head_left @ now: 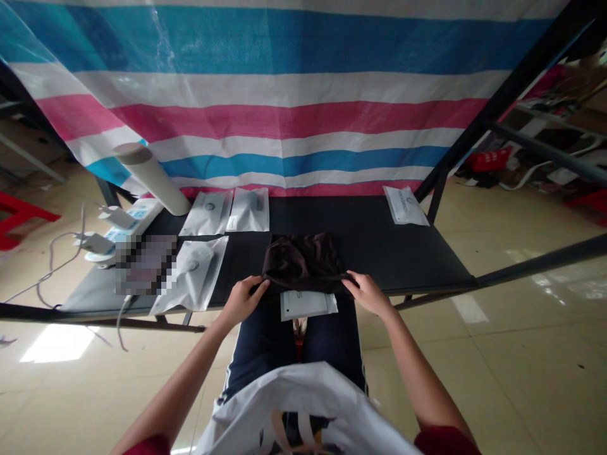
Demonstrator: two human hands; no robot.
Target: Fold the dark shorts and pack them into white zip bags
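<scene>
A dark brown piece of soft fabric (pixel 303 258) lies bunched at the front edge of the black table. My left hand (pixel 245 298) pinches its near left corner between thumb and fingers. At the near right corner, my right hand (pixel 367 292) grips the same cloth, so its near edge is stretched between both hands. Below that edge a small white packet (pixel 308 304) shows, reaching over my lap; its upper part is hidden under the fabric. What kind of garment the cloth is, I cannot tell.
White plastic packets (pixel 196 268) lie left on the black table (pixel 370 230), another packet (pixel 405 206) at the far right. A pale bottle (pixel 154 180), a power strip (pixel 126 234) with chargers and a blurred-out flat object (pixel 147 264) stand left. A striped sheet (pixel 284 120) hangs behind.
</scene>
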